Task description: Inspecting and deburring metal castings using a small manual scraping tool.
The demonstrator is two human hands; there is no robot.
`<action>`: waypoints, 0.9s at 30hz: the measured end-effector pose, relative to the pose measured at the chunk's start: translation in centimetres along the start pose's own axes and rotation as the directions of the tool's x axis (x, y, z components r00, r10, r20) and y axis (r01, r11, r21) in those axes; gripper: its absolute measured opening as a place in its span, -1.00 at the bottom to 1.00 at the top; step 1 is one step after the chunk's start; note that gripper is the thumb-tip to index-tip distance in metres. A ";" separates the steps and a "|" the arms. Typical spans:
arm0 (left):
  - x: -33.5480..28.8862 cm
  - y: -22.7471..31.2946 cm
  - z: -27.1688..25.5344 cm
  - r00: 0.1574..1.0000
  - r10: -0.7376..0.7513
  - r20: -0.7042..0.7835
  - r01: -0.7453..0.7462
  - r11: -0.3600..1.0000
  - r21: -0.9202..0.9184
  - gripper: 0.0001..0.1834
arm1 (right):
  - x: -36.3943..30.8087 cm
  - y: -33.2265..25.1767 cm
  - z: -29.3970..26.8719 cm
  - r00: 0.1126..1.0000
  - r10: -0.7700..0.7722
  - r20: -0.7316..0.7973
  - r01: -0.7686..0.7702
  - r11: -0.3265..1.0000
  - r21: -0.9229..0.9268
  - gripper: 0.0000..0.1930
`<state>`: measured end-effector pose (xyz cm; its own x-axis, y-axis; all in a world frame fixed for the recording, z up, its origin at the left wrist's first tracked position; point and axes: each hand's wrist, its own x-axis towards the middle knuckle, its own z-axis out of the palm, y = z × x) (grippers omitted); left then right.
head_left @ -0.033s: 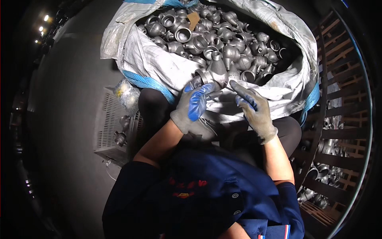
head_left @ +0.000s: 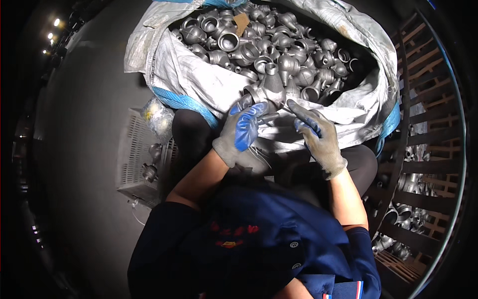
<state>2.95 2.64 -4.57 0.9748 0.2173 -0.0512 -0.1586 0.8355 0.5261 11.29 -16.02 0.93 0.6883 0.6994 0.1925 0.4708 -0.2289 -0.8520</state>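
Note:
A grey metal valve body (head_left: 271,89) with a round open mouth and a narrow neck is held in my left hand (head_left: 243,128), tilted with its neck pointing away from me. That hand wears a light glove with a blue coated palm, and its fingers wrap around the casting's near left side. My right hand (head_left: 316,135), gloved alike, is just right of the casting. Its index finger reaches toward the casting's lower side while the other fingers curl in. Whatever those curled fingers may hold is hidden.
Beyond my hands stands a big white woven sack (head_left: 184,70) with blue straps, full of similar grey castings (head_left: 289,65). At left a plastic crate (head_left: 132,149) holds a clear bag (head_left: 158,119) and a few castings. A slatted container (head_left: 428,169) with more castings rises at right.

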 end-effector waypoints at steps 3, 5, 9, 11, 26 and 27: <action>-0.5 -0.4 -0.3 0.999 -0.020 0.025 0.021 0.999 -0.045 -0.57 | -0.3 0.0 0.3 0.995 0.096 -0.007 -0.096 0.995 -0.033 -0.67; -0.9 -0.7 -0.1 0.992 -0.067 -0.110 0.073 0.996 0.057 -0.56 | -0.3 -0.3 0.5 0.995 0.101 -0.016 -0.102 0.994 -0.028 -0.67; -1.6 -1.1 0.7 0.996 -0.047 -0.082 0.056 0.992 0.113 -0.68 | -0.5 -1.1 0.4 0.998 -0.011 -0.061 0.005 0.997 -0.083 -0.64; -1.8 -1.3 1.0 0.994 -0.048 -0.098 0.062 0.987 0.149 -0.68 | -0.9 -1.4 0.3 0.998 -0.027 -0.048 0.021 0.991 -0.130 -0.63; -2.8 -2.4 2.4 0.994 0.009 -0.109 0.018 0.969 0.245 -0.64 | -2.6 -1.6 0.7 0.999 -0.041 0.004 0.041 0.972 -0.233 -0.44; -2.7 -2.5 2.4 0.995 0.012 -0.103 0.015 0.966 0.258 -0.63 | -2.6 -1.7 0.7 0.999 -0.052 0.007 0.052 0.971 -0.233 -0.44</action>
<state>1.05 -1.25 -3.66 0.9515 0.2779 -0.1317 -0.0981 0.6802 0.7265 8.33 -16.97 1.52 0.6588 0.7153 0.2332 0.6218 -0.3432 -0.7039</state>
